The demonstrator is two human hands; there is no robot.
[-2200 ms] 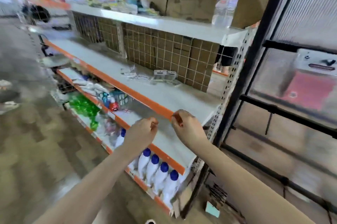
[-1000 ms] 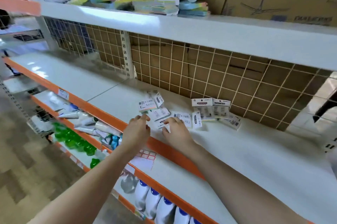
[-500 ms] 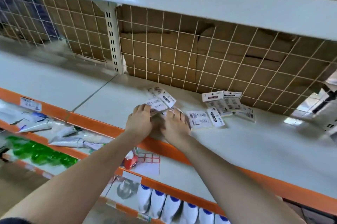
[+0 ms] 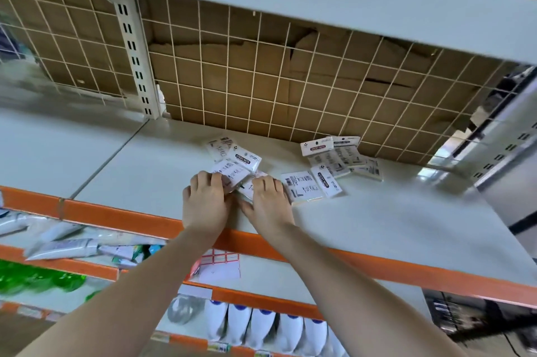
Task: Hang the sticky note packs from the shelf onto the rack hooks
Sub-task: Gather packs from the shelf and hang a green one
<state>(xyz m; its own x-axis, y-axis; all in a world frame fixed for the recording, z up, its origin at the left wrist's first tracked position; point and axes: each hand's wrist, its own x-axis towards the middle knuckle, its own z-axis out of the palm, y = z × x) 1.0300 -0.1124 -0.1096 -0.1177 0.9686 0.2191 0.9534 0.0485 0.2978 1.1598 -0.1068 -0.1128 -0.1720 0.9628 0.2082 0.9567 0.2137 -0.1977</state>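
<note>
Grey-white metal makes up the shelf (image 4: 377, 229) we are reaching over, edged with an orange strip (image 4: 122, 218) along its front. Behind it runs a white wire grid (image 4: 261, 72) backed by brown cardboard. On the lower shelves we see a row of white bottles with blue caps (image 4: 267, 324), and green bottles (image 4: 35, 275) off to the left.

Our left hand (image 4: 207, 202) lies palm down at the near edge of the closest sticky note packs (image 4: 232, 168), fingers curled over the corner of one and pressing it down. Our right hand (image 4: 268, 201) sits just beside it, fingers bent onto another pack in the same little heap; whether either thumb is under a pack, we cannot tell. Just right of our right hand lies one flat pack (image 4: 312, 186), and a further cluster of packs (image 4: 340, 157) rests near the grid, a little apart from our hands. All the packs lie on the shelf surface.
</note>
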